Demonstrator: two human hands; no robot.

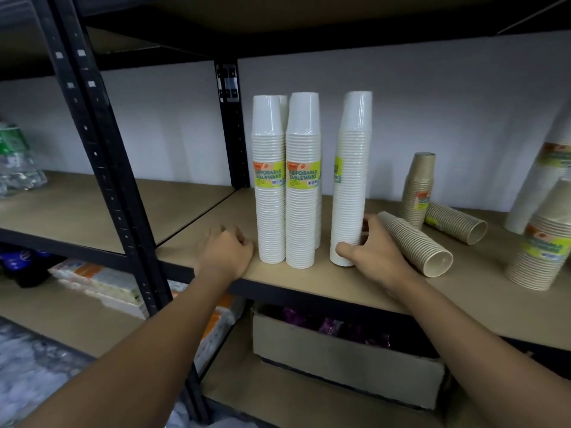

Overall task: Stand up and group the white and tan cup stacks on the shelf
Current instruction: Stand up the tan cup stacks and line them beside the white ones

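Plain white tops, fine horizontal ribbing below: left tall white paper-cup stack [268, 196], middle tall white paper-cup stack [302, 196], right tall white paper-cup stack [350, 186]. On the first two, a yellow-green paper label [268, 174] with an orange corner patch, teal lettering and a small white barcode; on the third, only a yellow-green label edge with a touch of teal. Tan with the same close ribbing: upright short tan cup stack [418, 193], near lying tan cup stack [415, 242], far lying tan cup stack [454, 223]; pale cream inside the open mouths. Light brown, unpatterned: flat wooden shelf board [293, 282]. Black with rows of small punched holes: metal rack upright [102, 149]. Pale grey: back wall [432, 103]. Dull brown: cardboard box [340, 359] below, purple inside.
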